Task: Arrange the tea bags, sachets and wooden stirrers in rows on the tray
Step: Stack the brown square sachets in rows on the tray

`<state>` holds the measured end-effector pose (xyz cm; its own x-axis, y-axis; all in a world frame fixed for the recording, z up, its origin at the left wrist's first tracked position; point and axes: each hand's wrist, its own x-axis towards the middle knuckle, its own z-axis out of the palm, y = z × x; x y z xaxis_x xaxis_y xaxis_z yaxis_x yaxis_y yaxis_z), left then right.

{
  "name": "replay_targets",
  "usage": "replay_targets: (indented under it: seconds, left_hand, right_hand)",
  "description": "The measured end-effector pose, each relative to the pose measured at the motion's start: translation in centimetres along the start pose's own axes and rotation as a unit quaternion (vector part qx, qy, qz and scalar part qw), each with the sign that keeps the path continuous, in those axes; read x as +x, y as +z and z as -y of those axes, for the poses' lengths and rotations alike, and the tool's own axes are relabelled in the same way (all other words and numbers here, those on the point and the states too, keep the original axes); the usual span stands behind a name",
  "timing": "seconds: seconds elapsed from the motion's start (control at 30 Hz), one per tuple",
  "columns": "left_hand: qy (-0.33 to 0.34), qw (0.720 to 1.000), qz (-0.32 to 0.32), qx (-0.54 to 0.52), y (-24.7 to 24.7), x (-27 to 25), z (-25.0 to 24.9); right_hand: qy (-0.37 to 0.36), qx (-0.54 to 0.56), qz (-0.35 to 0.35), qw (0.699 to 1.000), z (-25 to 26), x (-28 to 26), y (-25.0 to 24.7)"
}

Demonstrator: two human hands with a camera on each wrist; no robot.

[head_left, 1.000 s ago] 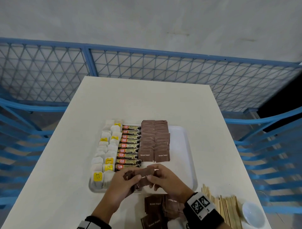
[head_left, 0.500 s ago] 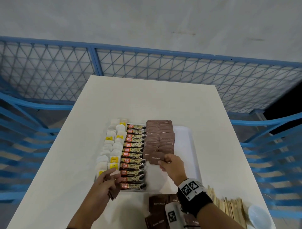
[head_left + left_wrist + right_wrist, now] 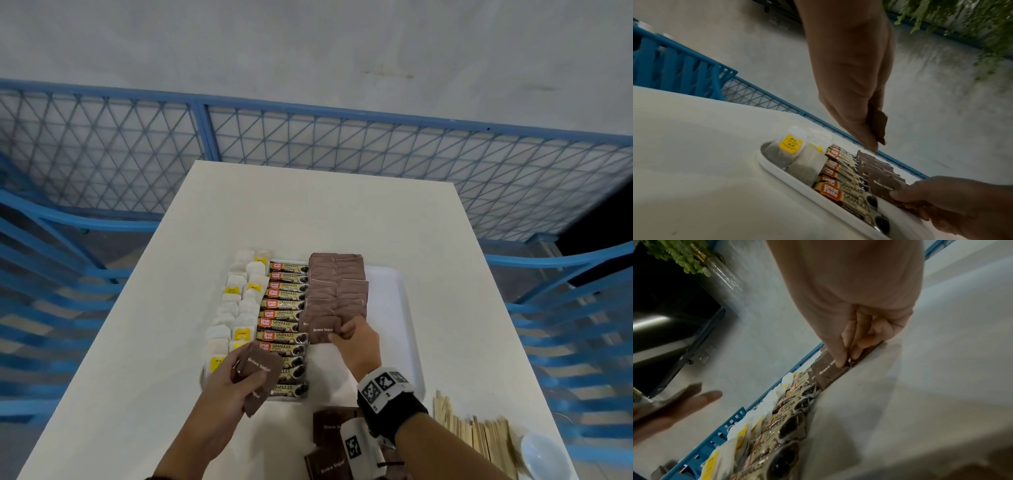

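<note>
Brown sugar sachet (image 3: 321, 331) is being pinched by the right hand (image 3: 356, 344) and laid at the near end of the brown row, mid-frame on the white tray (image 3: 394, 308). Spare sachets (image 3: 257, 373) are being held in the curled left hand (image 3: 227, 390), lower left. Overlap is best being kept even, edges squared with the coffee sticks (image 3: 282, 325) alongside.

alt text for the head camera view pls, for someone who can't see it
Seen from above, a right hand sets a brown sugar sachet at the near end of its row on a white tray, beside rows of coffee sticks and tea bags. The left hand holds more sachets; wooden stirrers wait on the table.
</note>
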<state>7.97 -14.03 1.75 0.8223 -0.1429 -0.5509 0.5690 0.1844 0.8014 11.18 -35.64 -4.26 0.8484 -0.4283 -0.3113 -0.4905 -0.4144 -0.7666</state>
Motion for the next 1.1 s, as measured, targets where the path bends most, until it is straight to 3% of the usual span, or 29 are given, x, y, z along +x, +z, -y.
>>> replay_targets:
  seconds: [0.13, 0.27, 0.37, 0.47, 0.77, 0.9, 1.1]
  left_hand:
    - [0.016, 1.000, -0.011, -0.005, 1.5, -0.1, -0.2]
    - [0.023, 1.000, -0.013, 0.006, 2.6, 0.1, -0.1]
    - [0.028, 0.999, -0.013, 0.012, 3.3, 0.1, -0.1]
    - [0.033, 0.999, -0.001, 0.016, 3.5, 0.2, 0.1]
    - [-0.046, 0.997, 0.050, -0.043, 4.1, 0.6, 0.2]
    - [-0.013, 0.996, 0.045, 0.075, 4.1, 1.1, 0.4]
    - [0.064, 0.972, 0.017, 0.224, 5.3, 2.7, 0.4]
  right_hand:
    - [-0.067, -0.010, -0.030, 0.997, 0.7, -1.0, 0.0]
    - [-0.128, 0.042, 0.090, 0.987, 3.0, -4.1, -0.6]
    - [-0.131, 0.135, 0.183, 0.965, 3.7, -6.0, -1.2]
    - [-0.134, 0.147, 0.220, 0.955, 3.2, -6.3, -1.5]
    - [-0.016, 0.265, 0.189, 0.945, 0.8, -5.0, -3.1]
    - [0.022, 0.247, 0.125, 0.961, -1.0, -3.6, -4.6]
    - [0.026, 0.127, 0.076, 0.989, -2.6, -1.1, -5.7]
